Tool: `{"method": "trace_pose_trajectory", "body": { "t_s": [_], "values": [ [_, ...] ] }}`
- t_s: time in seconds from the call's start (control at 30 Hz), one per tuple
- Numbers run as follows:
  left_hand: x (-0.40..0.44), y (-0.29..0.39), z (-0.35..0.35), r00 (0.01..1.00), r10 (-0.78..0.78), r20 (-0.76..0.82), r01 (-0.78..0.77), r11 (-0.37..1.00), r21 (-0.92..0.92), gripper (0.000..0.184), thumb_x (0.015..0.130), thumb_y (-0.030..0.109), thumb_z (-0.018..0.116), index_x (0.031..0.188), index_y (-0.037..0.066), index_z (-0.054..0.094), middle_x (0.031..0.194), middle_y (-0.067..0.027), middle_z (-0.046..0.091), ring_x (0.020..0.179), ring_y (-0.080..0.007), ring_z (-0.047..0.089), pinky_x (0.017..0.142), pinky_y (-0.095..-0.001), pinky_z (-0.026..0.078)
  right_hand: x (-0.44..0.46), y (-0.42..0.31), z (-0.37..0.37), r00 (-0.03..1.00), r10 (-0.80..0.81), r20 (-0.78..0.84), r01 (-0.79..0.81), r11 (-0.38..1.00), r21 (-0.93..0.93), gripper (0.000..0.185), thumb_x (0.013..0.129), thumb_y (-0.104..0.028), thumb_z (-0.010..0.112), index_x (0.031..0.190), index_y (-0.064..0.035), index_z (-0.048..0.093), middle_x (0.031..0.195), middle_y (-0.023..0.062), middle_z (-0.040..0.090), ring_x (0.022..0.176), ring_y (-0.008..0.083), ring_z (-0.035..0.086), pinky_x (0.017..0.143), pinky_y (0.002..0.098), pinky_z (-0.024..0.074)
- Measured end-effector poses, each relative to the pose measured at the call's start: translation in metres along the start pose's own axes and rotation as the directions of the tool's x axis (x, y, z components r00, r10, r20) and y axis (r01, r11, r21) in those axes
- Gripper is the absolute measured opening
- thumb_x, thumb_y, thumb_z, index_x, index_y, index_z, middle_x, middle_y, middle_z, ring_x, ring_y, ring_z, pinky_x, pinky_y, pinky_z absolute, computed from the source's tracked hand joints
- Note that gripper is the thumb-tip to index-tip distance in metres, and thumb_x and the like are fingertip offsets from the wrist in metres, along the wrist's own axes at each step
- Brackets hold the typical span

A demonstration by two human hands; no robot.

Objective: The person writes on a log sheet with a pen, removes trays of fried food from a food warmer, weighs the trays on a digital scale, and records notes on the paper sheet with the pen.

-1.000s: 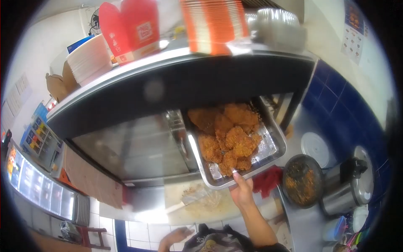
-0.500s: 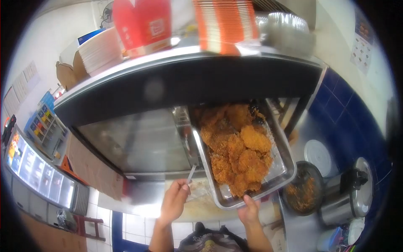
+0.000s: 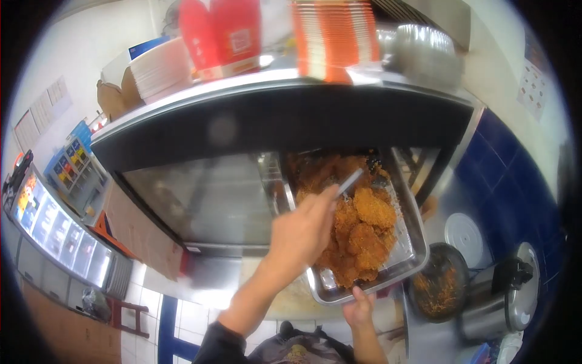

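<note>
A deep metal tray piled with breaded fried pieces sticks out, tilted, from the front of a display cabinet. My right hand grips the tray's near rim, thumb on top and fingers underneath. Over the tray's left side is my left hand, closed around a narrow, flat metal utensil. The utensil points up and right over the fried pieces; its full shape is hidden by the hand, and I cannot tell whether it touches them.
Red paper boxes, stacked orange-striped cartons and clear plastic lids stand on the cabinet top. To the right are a dark round pan with crumbs, a white lid and a steel pot. A lit display stands left.
My left hand has moved up and right with the metal utensil, from in front of the cabinet to over the tray. My right hand stays on the rim. The view has shifted slightly.
</note>
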State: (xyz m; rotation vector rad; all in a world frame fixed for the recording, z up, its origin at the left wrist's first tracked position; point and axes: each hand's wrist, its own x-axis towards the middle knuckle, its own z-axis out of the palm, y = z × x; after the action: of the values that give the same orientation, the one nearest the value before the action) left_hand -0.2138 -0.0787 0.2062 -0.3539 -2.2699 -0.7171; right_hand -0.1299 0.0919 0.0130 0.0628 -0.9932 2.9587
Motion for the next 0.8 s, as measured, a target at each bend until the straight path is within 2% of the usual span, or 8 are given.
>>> {"method": "trace_pose_trajectory", "body": {
  "t_s": [0.07,0.2,0.27,0.3,0.4,0.5,0.6,0.8],
  "values": [
    [-0.002,0.003,0.004,0.997,0.054,0.047,-0.054,0.998,0.014,0.025,0.095,0.009,0.061,0.119,0.007,0.064,0.082,-0.0142,0.065,0.068,-0.0339,0.065,0.058,-0.0404,0.05,0.002,0.003,-0.007,1.0,-0.004,0.023,0.004,1.0,-0.003,0.065,0.087,0.0,0.06,0.147,-0.0064,0.037,0.139,0.0095,0.05,0.129,0.0269,0.05,0.11,0.0486,0.0407],
    [-0.027,0.009,-0.019,0.995,0.08,-0.054,-0.08,0.997,-0.005,0.025,0.093,0.008,0.063,0.117,0.008,0.067,0.079,-0.0129,0.065,0.062,-0.0309,0.064,0.055,-0.0384,0.049,0.003,-0.001,-0.006,1.0,-0.008,-0.007,0.008,1.0,0.023,0.065,0.087,0.001,0.06,0.147,-0.0066,0.037,0.139,0.0097,0.05,0.128,0.0268,0.051,0.11,0.0488,0.0409],
    [-0.05,0.007,-0.026,0.993,-0.05,-0.108,0.06,0.994,0.088,0.025,0.092,0.006,0.065,0.117,0.006,0.068,0.074,-0.0118,0.063,0.059,-0.0277,0.062,0.053,-0.0369,0.048,0.003,0.0,-0.016,0.999,0.043,0.009,-0.043,0.999,0.003,0.065,0.087,0.001,0.061,0.147,-0.0062,0.037,0.138,0.0095,0.051,0.128,0.0272,0.051,0.111,0.0488,0.0403],
    [-0.056,0.005,-0.027,0.994,-0.048,-0.097,0.057,0.995,0.088,0.025,0.092,0.006,0.065,0.117,0.006,0.068,0.074,-0.0118,0.063,0.059,-0.0277,0.062,0.053,-0.0369,0.048,0.003,0.002,-0.02,0.999,0.043,-0.001,-0.043,0.999,0.008,0.065,0.087,0.001,0.061,0.147,-0.0062,0.037,0.138,0.0095,0.051,0.128,0.0272,0.051,0.111,0.0488,0.0403],
    [-0.07,0.004,-0.029,0.99,-0.138,0.02,0.135,0.985,0.103,0.027,0.09,0.006,0.067,0.117,0.005,0.069,0.071,-0.0103,0.06,0.054,-0.0249,0.059,0.051,-0.0358,0.045,0.004,0.006,-0.025,0.999,0.047,-0.01,-0.047,0.999,0.005,0.062,0.086,0.001,0.059,0.145,-0.0039,0.039,0.14,0.0135,0.051,0.131,0.0317,0.05,0.112,0.0533,0.0376],
    [-0.074,0.024,-0.023,0.999,0.039,0.014,-0.04,0.998,0.047,0.028,0.088,0.005,0.068,0.117,0.005,0.069,0.068,-0.0087,0.059,0.052,-0.0239,0.058,0.049,-0.0355,0.044,0.005,0.002,-0.023,0.998,0.06,0.014,-0.06,0.998,0.015,0.061,0.087,-0.001,0.06,0.145,-0.0041,0.039,0.141,0.0131,0.051,0.131,0.0318,0.049,0.112,0.0536,0.0376],
    [-0.072,0.027,-0.01,0.992,-0.012,0.126,0.004,0.998,0.058,0.03,0.087,0.005,0.069,0.117,0.005,0.068,0.067,-0.0083,0.058,0.051,-0.0248,0.058,0.048,-0.0361,0.045,0.006,0.003,-0.023,0.998,0.044,0.044,-0.044,0.999,0.012,0.062,0.088,-0.003,0.061,0.145,-0.0043,0.039,0.142,0.0127,0.051,0.131,0.0313,0.049,0.113,0.0528,0.0373],
    [-0.04,0.049,0.008,0.99,0.107,0.092,-0.11,0.994,0.021,0.026,0.088,0.009,0.069,0.114,0.008,0.069,0.068,-0.0082,0.06,0.052,-0.0269,0.06,0.047,-0.0375,0.046,0.004,-0.001,-0.018,0.996,0.078,0.032,-0.079,0.996,0.033,0.064,0.089,-0.002,0.063,0.147,-0.0063,0.036,0.142,0.0105,0.049,0.13,0.0275,0.05,0.111,0.0483,0.0396]
  ]
}}
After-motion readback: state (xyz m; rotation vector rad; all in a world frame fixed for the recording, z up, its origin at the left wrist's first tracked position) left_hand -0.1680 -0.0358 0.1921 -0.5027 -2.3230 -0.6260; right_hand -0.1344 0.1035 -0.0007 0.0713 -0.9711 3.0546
